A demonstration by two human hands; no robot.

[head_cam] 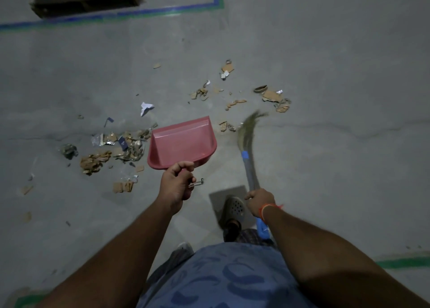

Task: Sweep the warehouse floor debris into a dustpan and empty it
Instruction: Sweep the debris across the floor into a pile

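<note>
So right now I've got the pink dustpan point(182, 142) in my left hand point(175, 184), fingers curled round its handle, and that grip is holding the pan up off the floor point(349, 75), mouth pointing away from me. My right hand point(260, 201) is wrapped round the broom point(249, 158) handle, bristles out ahead of that grip and blurry, so I'd guess it's mid-swing.

The way I'd play this step: gather first, scoop later. The debris is in two lots. The bigger pile of cardboard and foil scraps point(111, 151) sits just left of the dustpan grip, down on the floor beside the pan. The looser cardboard bits point(274, 98) are scattered ahead of the broom grip, past the bristles and a bit to the right. There's also a white paper scrap point(146, 107) just beyond the pan's far edge.

I'd pull the far scatter leftward toward the big pile with short low strokes, since long flicks will just spray the light stuff around. Then the pan needs to go down flat, lip pressed tight to the concrete next to the pile, or the fine bits slide under it.

Pan looks empty from here, so nothing's collected yet, I reckon.
</note>
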